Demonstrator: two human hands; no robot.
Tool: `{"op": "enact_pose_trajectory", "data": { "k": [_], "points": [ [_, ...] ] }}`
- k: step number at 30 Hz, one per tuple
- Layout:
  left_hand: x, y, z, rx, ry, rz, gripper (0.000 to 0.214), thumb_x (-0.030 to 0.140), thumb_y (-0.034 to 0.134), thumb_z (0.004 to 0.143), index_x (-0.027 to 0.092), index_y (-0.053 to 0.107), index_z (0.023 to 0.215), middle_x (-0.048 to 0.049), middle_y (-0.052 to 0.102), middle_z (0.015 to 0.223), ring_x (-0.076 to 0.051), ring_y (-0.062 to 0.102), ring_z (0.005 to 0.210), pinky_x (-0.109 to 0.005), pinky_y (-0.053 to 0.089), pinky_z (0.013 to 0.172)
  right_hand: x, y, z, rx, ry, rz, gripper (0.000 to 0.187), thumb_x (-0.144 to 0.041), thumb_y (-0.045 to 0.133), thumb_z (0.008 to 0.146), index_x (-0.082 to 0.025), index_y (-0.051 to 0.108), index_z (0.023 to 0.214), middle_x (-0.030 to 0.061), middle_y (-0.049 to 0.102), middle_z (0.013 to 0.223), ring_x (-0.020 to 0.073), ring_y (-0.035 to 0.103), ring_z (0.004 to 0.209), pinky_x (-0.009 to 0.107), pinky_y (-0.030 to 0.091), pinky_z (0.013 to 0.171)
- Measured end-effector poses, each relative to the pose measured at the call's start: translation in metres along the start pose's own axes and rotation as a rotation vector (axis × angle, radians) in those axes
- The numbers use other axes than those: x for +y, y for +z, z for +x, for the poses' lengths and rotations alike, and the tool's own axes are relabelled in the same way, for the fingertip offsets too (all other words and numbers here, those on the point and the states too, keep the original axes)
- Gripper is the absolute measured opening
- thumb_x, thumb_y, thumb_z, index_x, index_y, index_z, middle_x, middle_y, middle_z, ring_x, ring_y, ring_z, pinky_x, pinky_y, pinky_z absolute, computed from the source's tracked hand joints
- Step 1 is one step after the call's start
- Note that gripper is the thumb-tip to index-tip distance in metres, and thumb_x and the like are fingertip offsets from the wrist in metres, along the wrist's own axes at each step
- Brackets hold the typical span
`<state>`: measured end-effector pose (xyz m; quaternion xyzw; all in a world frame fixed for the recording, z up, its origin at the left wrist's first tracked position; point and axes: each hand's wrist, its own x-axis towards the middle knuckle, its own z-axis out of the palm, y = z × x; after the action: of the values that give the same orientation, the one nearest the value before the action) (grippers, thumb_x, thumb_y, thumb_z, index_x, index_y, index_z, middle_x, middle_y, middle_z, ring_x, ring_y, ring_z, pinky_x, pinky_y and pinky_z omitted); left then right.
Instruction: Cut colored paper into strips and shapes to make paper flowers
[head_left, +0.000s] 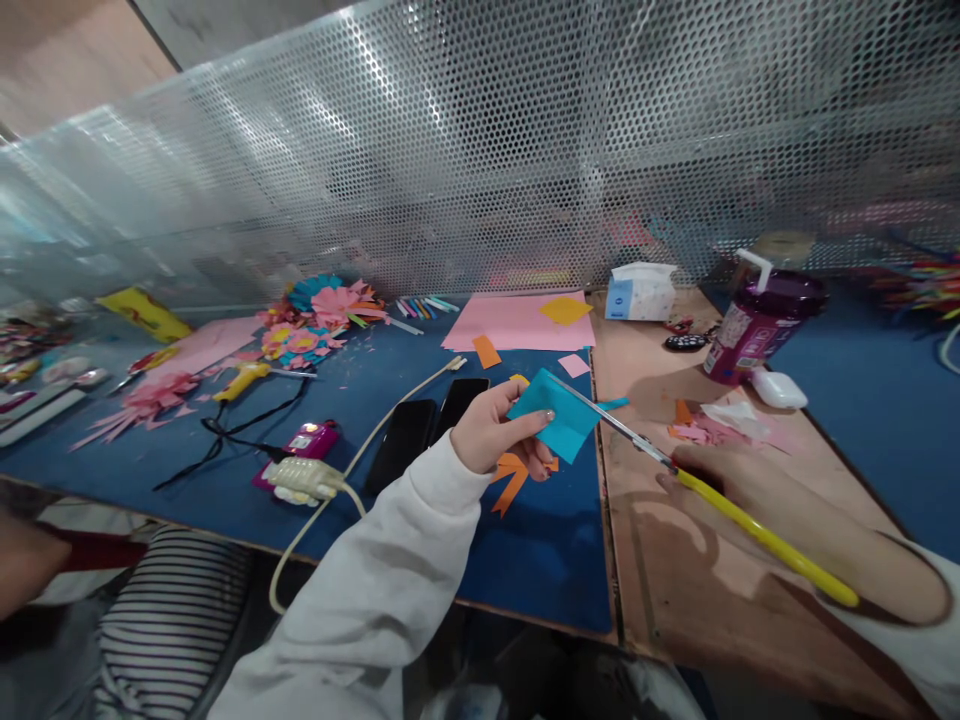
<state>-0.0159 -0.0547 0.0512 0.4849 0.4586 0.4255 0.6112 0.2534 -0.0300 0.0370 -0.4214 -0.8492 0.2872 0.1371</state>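
Between thumb and fingers, my left hand [510, 430] pinches a folded-looking blue piece of paper [564, 418], held above the table. My right hand [720, 478] is wrapped round scissors with yellow handles [765, 540]. Their metal blades lie along the upper right edge of the blue paper, where a narrow blue strip [615, 404] sticks out to the right. Beneath my left hand are cut orange paper strips [511, 490], partly hidden by the fingers.
Two dark phones [401, 445] and a beige power strip [307, 478] lie left of my arm. Pink sheets [510, 322], paper flowers [330, 305] and a glue gun [244, 380] are behind. A purple cup [761, 325] and tissue pack [640, 292] stand right. Another person sits left.
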Motion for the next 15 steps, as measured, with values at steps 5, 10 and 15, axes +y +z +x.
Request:
{"op": "enact_pose_trajectory", "data": {
  "k": [5, 10, 15],
  "points": [
    [-0.0004, -0.0001, -0.0004, -0.006, 0.005, -0.003, 0.037, 0.039, 0.074, 0.069, 0.019, 0.045, 0.081, 0.0002, 0.066, 0.052, -0.017, 0.063, 0.041, -0.024, 0.052, 0.04, 0.0015, 0.0017, -0.0007, -0.01, 0.014, 0.014, 0.025, -0.032, 0.045, 0.083, -0.022, 0.058, 0.064, 0.0017, 0.065, 0.066, 0.0191, 0.056, 0.061, 0.029, 0.037, 0.055],
    [0.0015, 0.0016, -0.0022, 0.012, 0.012, 0.011, 0.035, 0.039, 0.074, 0.069, 0.018, 0.049, 0.082, 0.0, 0.065, 0.052, -0.016, 0.063, 0.043, -0.024, 0.052, 0.041, 0.0012, 0.0008, -0.0023, 0.02, -0.023, 0.024, 0.02, -0.03, 0.049, 0.081, -0.023, 0.058, 0.065, 0.0012, 0.065, 0.067, 0.0191, 0.057, 0.062, 0.03, 0.039, 0.056],
    [0.0014, 0.0027, -0.0011, 0.055, 0.031, 0.01, 0.037, 0.045, 0.072, 0.069, 0.015, 0.057, 0.085, -0.0015, 0.065, 0.062, -0.017, 0.065, 0.051, -0.027, 0.054, 0.045, -0.0002, 0.0034, -0.0036, 0.04, -0.042, -0.02, 0.023, -0.027, 0.048, 0.081, -0.022, 0.05, 0.058, 0.0, 0.057, 0.057, 0.0164, 0.051, 0.054, 0.028, 0.033, 0.049]
  ]
}}
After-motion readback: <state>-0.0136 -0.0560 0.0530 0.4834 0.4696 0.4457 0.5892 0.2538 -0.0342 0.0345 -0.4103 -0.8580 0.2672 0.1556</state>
